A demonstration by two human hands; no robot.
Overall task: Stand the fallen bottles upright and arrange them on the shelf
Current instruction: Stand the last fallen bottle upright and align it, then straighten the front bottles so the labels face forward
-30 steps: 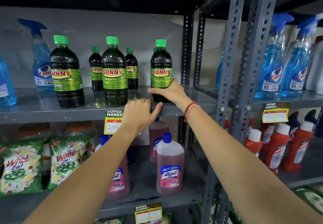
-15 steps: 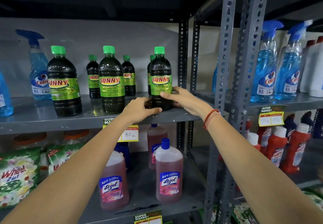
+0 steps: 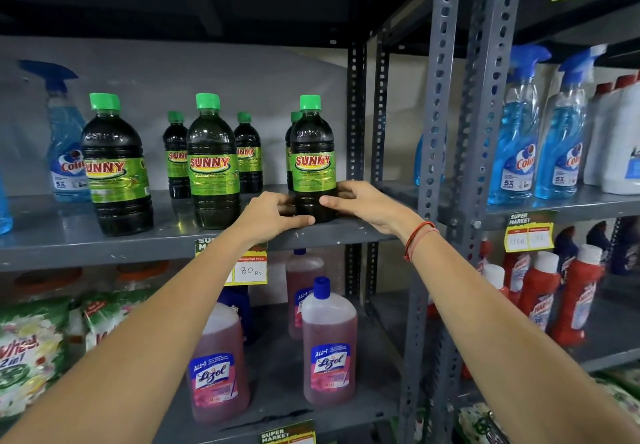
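Note:
Several dark Sunny bottles with green caps stand upright on the grey shelf (image 3: pixel 69 235). The rightmost front Sunny bottle (image 3: pixel 313 152) is held at its base by both hands: my left hand (image 3: pixel 273 216) wraps its lower left side, my right hand (image 3: pixel 363 201) its lower right side. Two more front bottles stand to the left, the middle Sunny bottle (image 3: pixel 213 163) and the left Sunny bottle (image 3: pixel 116 170). Smaller-looking ones (image 3: pixel 176 156) stand behind them, one partly hidden behind the held bottle.
Blue Colin spray bottles (image 3: pixel 65 138) stand at the shelf's left and on the right-hand rack (image 3: pixel 516 132). A grey perforated upright (image 3: pixel 436 97) rises just right of my right hand. Below are pink Lizol bottles (image 3: pixel 329 343), detergent packs (image 3: pixel 27 350) and red bottles (image 3: pixel 540 291).
The rightmost bottle has come forward to the shelf's front edge. My left hand has moved up from the shelf edge onto the bottle's base, joining my right hand.

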